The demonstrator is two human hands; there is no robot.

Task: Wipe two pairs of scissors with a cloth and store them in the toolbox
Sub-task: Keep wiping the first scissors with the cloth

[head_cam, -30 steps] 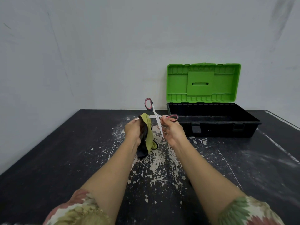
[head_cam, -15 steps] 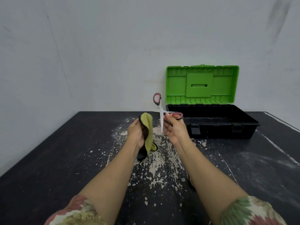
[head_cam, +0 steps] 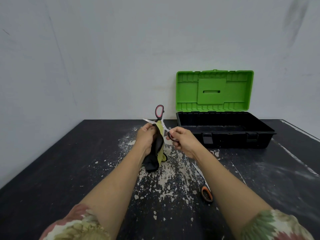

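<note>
**Wiping in progress: first scissors held open above table**

Right hand (head_cam: 183,139) grips one handle of the pink-handled scissors (head_cam: 160,118). Left hand (head_cam: 147,135) clamps the cloth (head_cam: 158,149) around a blade, just left of the right hand. Toolbox (head_cam: 225,134) stands open to the right, nearer the right hand. Second scissors (head_cam: 205,189) lie on the table (head_cam: 69,170).
</note>
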